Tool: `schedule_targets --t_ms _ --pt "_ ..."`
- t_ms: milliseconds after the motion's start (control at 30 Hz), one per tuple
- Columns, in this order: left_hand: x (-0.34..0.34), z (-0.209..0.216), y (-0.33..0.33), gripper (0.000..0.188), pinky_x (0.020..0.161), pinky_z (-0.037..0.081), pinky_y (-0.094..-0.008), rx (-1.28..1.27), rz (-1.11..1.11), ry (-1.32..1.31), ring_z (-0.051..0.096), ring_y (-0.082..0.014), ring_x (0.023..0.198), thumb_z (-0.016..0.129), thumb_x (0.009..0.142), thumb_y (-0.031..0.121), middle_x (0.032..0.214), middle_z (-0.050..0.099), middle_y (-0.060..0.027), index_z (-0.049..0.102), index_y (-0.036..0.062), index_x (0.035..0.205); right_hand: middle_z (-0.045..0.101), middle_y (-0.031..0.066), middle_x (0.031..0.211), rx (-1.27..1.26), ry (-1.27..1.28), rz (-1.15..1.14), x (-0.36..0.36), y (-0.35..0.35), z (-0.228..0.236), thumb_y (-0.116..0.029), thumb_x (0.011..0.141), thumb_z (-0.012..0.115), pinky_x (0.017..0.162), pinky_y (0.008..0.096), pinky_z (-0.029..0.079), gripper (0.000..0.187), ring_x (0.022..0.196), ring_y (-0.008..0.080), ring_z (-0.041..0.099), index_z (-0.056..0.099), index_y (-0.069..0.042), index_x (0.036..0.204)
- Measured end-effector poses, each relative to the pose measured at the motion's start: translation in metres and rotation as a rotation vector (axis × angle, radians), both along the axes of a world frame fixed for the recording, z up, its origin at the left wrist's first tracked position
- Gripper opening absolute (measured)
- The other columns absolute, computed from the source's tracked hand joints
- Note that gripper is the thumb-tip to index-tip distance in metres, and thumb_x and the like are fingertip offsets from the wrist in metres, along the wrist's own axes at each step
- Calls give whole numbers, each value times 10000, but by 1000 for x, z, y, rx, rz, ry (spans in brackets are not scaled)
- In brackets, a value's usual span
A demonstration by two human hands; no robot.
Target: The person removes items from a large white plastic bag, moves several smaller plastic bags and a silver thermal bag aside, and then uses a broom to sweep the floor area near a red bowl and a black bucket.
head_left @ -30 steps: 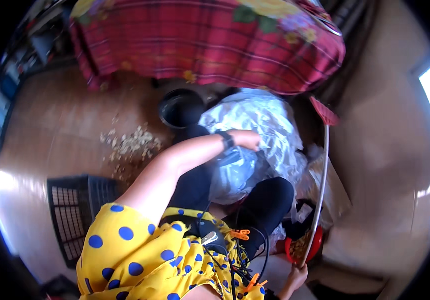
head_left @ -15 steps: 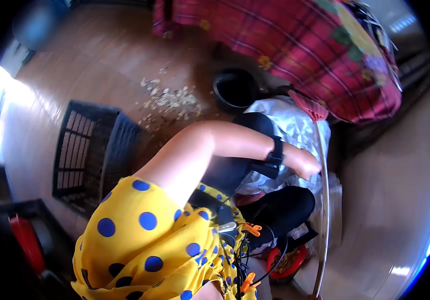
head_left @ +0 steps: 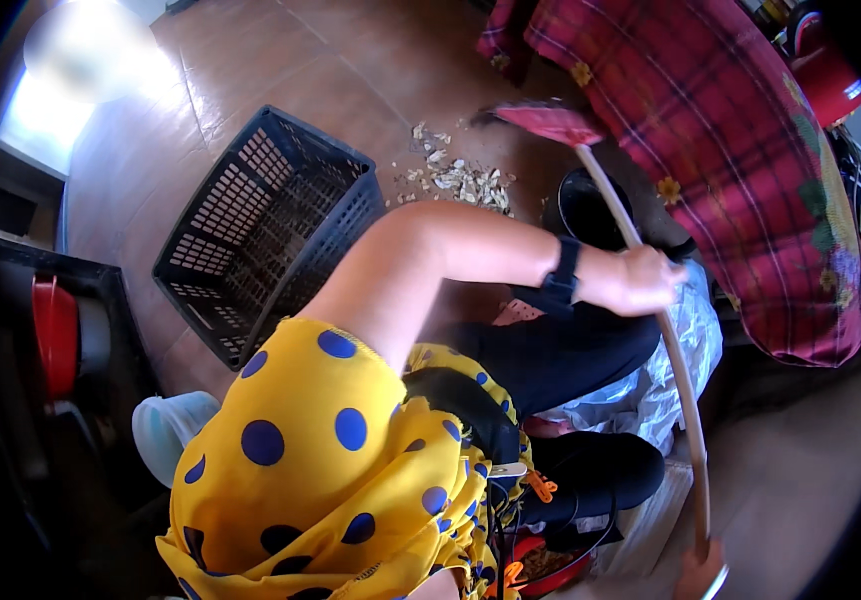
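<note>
Head view: the left hand [head_left: 648,282] is holding the middle of a long broom [head_left: 686,395] — its grip is hugging the stick tightly. The right hand [head_left: 700,572] is holding the near end, its grip curling around it too. The broom's red head [head_left: 550,124] is showing near some pale bits [head_left: 470,185] and a black bucket [head_left: 575,212]. A dark crate [head_left: 335,225] is sitting to the left — on the brown floor [head_left: 340,60].

Glare bleaches the upper left and shines off the floor [head_left: 350,50]; the fisheye rim is black
</note>
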State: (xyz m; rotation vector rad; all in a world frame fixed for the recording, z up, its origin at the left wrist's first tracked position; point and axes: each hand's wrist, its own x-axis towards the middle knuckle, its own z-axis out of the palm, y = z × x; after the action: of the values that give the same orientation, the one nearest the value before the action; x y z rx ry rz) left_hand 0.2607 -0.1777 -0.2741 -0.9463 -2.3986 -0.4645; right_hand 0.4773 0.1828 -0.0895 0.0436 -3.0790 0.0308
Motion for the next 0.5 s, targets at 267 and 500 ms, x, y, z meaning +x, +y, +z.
schedule_targets --t_ms 267,500 --pt "-30 -27 -193 408 787 466 -496 388 614 -545 608 -433 919 428 920 387 1059 594 -278 501 26 1095 641 195 886 128 -112 314 -121 -119 -13 -146 816 667 712 486 461 250 839 403 617 564 -51 1023" --pt "-56 -105 -364 669 1105 302 -420 717 949 -504 389 -376 1333 426 924 479 1433 405 -247 396 3 1392 598 174 1117 -179 -133 435 -173 -218 -20 -169 849 671 804 425 499 587 965 347 623 451 -112 1391"
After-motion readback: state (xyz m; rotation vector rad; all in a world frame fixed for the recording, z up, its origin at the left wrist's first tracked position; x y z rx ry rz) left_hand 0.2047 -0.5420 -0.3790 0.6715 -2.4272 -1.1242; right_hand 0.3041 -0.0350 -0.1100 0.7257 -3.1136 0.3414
